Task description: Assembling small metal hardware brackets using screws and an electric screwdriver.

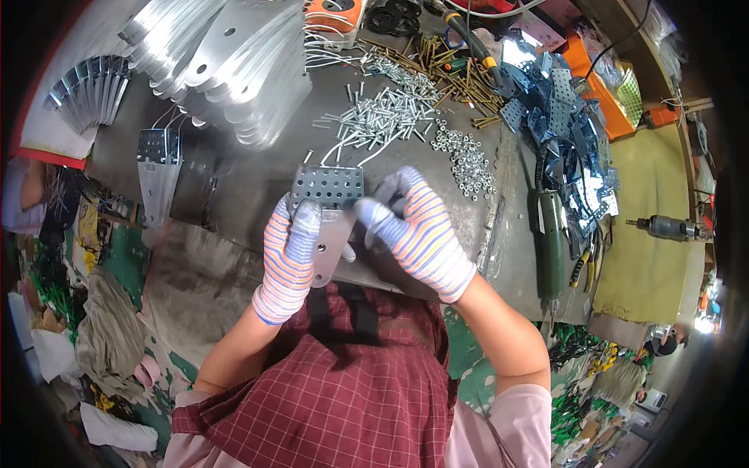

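Note:
My left hand (295,242), in a striped knit glove with grey fingertips, grips a metal bracket at its left side. The bracket has a perforated plate (331,184) across the top of a tapering flat metal strip (328,248). White wires (343,146) stick out beyond the plate's far edge. Beside the plate's right edge is my gloved right hand (417,230), its fingers curled toward the thumb and slightly blurred. Whatever lies between those fingertips, if anything, is hidden. Just beyond the bracket lies a pile of silver screws (382,113).
Stacked metal strips (242,70) stand at the far left, near a finished-looking bracket (158,168). Nuts (468,162) lie right of the screws, with long brass-coloured screws (445,66) behind. Perforated plates (558,117) heap at right, beside a green power screwdriver (551,246).

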`<state>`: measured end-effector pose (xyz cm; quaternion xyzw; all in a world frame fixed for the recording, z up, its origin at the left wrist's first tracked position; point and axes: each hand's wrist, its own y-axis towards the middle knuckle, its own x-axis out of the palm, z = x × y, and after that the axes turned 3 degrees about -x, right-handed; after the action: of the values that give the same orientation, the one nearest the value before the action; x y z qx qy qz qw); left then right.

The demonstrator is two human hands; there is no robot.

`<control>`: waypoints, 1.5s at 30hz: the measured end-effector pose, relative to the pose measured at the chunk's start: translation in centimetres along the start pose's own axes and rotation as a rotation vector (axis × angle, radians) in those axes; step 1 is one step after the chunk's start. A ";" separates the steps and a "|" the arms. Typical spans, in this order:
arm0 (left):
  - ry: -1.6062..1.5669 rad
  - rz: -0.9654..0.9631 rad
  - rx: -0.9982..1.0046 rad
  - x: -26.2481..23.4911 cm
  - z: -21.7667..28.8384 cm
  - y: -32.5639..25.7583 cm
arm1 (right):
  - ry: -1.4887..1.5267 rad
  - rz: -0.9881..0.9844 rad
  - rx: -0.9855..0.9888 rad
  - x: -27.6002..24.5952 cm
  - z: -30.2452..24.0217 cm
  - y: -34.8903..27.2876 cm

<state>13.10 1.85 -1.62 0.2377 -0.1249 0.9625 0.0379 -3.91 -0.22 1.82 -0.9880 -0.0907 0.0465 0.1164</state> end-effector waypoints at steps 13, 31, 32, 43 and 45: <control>-0.273 -0.016 -0.109 -0.7 -0.8 1.0 | -1.332 0.306 -0.485 -5.8 -1.3 6.2; 0.382 -0.054 0.039 2.4 0.4 0.4 | -0.520 0.156 -0.592 -1.4 -2.5 -3.5; 0.510 -0.102 0.017 2.5 0.7 0.2 | -0.601 0.204 -0.680 -1.2 -2.1 -3.3; 0.389 -0.180 0.033 4.3 -1.4 -0.1 | -0.681 0.385 -0.724 -2.0 -0.4 -3.7; 0.472 -0.191 0.033 4.1 -1.1 -0.1 | -0.663 0.378 -0.726 -2.0 -0.6 -4.0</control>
<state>8.96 2.29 -0.63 0.0178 -0.0740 0.9853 0.1530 -6.43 3.13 3.52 -0.8960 0.0468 0.3423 -0.2789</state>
